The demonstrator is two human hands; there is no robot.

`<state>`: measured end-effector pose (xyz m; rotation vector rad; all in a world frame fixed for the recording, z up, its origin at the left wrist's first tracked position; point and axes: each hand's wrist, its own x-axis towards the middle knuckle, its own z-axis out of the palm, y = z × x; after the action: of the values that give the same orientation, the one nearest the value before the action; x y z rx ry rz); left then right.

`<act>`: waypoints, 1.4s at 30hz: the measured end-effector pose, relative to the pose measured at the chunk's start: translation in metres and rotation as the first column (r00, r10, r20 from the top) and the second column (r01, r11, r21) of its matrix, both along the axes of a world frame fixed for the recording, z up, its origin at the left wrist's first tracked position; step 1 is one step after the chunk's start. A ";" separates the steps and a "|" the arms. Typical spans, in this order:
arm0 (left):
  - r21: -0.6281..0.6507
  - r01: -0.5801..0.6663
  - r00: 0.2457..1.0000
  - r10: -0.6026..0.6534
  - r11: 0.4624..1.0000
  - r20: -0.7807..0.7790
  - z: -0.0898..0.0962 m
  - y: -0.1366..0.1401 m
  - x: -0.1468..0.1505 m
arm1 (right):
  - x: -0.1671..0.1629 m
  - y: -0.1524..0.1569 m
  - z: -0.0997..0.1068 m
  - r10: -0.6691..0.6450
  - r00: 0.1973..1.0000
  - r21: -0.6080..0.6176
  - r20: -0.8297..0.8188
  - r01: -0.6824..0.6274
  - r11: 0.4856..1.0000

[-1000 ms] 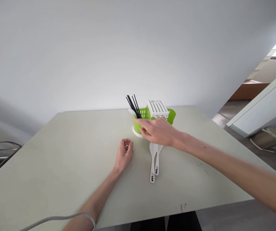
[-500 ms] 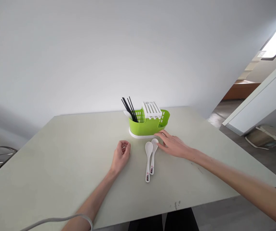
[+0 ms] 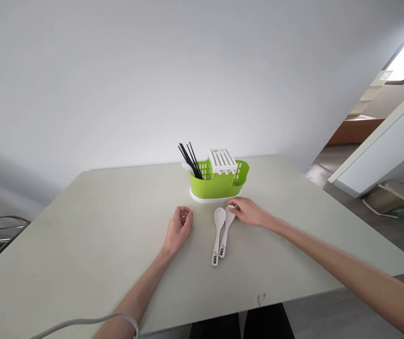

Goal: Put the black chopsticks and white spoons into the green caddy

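Two white spoons lie side by side on the table, bowls pointing away from me. My right hand (image 3: 247, 211) has its fingers closed on the bowl of the right spoon (image 3: 227, 226), which still rests on the tabletop. Just left of it is the other spoon (image 3: 218, 230), untouched. My left hand (image 3: 179, 226) rests on the table with its fingers curled in and nothing visible in them. Behind the spoons stands a green utensil holder (image 3: 210, 188) with a white slotted top piece (image 3: 223, 161). Several black chopsticks (image 3: 191, 162) and a white spoon (image 3: 187, 168) lean in its left compartment.
The pale table (image 3: 117, 212) meets a white wall (image 3: 173, 84) at its back. A grey cable (image 3: 82, 322) crosses my left forearm. A metal rack (image 3: 4, 228) stands at the left, and a bin-like container (image 3: 394, 198) sits on the floor at the right.
My right hand has closed its fingers on the right spoon's bowl, and that bowl has turned slightly to the right. The left hand keeps its place.
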<state>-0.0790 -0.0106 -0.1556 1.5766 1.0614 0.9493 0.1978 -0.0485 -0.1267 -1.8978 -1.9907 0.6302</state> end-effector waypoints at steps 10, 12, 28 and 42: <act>0.016 0.026 1.000 -0.026 1.000 -0.013 0.006 -0.006 0.001 | 0.029 -0.025 0.051 0.054 0.983 -0.035 -0.177 -0.061 0.998; 0.020 0.026 0.999 -0.025 0.999 -0.021 0.006 -0.006 0.001 | 0.025 -0.027 0.075 0.060 0.989 0.085 -0.132 -0.049 0.995; 0.048 0.026 0.999 -0.025 0.999 -0.028 -0.004 -0.004 0.000 | -0.048 0.037 0.173 -0.215 0.893 0.793 0.395 -0.213 0.571; 0.102 0.054 0.996 -0.047 0.993 -0.074 -0.005 -0.009 0.000 | -0.101 0.058 0.135 -0.077 0.769 0.491 0.635 -0.324 0.809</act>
<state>-0.0789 -0.0193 -0.1601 1.7265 1.0298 0.9331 0.0971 0.0093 0.0083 -1.6857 -2.3299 -0.6629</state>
